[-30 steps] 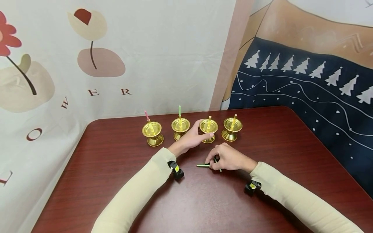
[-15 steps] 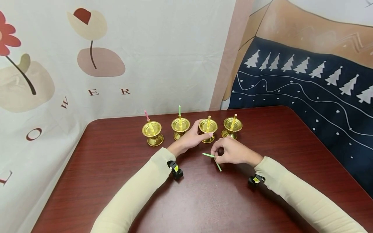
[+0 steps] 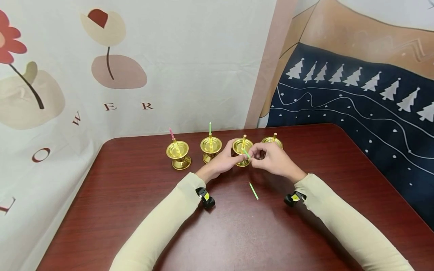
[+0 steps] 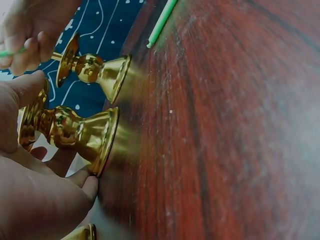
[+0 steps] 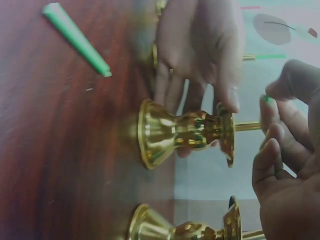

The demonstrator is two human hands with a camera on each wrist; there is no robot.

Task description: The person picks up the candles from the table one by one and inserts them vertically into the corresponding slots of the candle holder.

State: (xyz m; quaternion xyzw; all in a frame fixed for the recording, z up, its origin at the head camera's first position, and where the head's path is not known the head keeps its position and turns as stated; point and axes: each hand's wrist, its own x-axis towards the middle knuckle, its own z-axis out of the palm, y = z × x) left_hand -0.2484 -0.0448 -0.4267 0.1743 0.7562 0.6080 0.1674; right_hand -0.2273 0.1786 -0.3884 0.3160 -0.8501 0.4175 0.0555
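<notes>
My left hand (image 3: 222, 162) holds a shiny gold candle holder (image 5: 192, 132), the third in the row from the left, its fingers around the stem and its thumb at the dish rim. The holder stands upright with a bare thin tube rising from its dish. My right hand (image 3: 274, 160) pinches a short green candle (image 3: 246, 153) between thumb and fingertips, right beside that tube. From the right wrist only the candle's small green end shows. Another green candle (image 3: 254, 191) lies loose on the table in front of both hands.
To the left stand a gold holder (image 3: 181, 162) with a tilted pink candle (image 3: 171, 133) and another gold holder (image 3: 207, 157) with an upright green candle (image 3: 210, 128). A fourth holder (image 4: 112, 77), partly behind my right hand, has a bare tube. Patterned cloths hang behind the dark red table (image 3: 135, 188).
My right hand has picked one green candle up from the table and carried it up to the third holder's tube. My left hand keeps its grip on that holder.
</notes>
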